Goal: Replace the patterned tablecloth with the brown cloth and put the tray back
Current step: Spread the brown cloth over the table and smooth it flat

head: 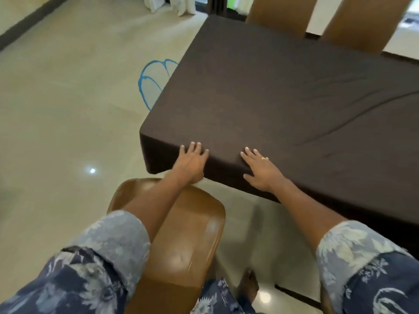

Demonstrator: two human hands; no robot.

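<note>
Surface: brown cloth (pixel 283 91) spread over the table (pixel 340 207), hanging down its near side and left end; smooth by the near-left corner, with long creases running off to the right.
Room: pale glossy floor tiles (pixel 68 109) catching a spot of light, a dark skirting strip at upper left, white curtains (pixel 167 5) at the far end.
Left hand (pixel 192 160): flat, fingers straight and slightly spread, pressing the cloth at the table's near edge just beside the corner, gripping nothing.
Right hand (pixel 260 171): flat on the same edge a little further right, fingers spread, a ring on one finger, nothing in its grasp.
Near chair (pixel 181 234): glossy brown, under the left forearm, between the person and the table.
Far chairs (pixel 278 12): two tan backs beyond the far edge.
Floor item (pixel 152 85): pale, blue-rimmed, beside the table's left end and partly hidden by it; what it is cannot be told.
Person: rolled floral sleeves; bare foot (pixel 249 284) on the tiles.
</note>
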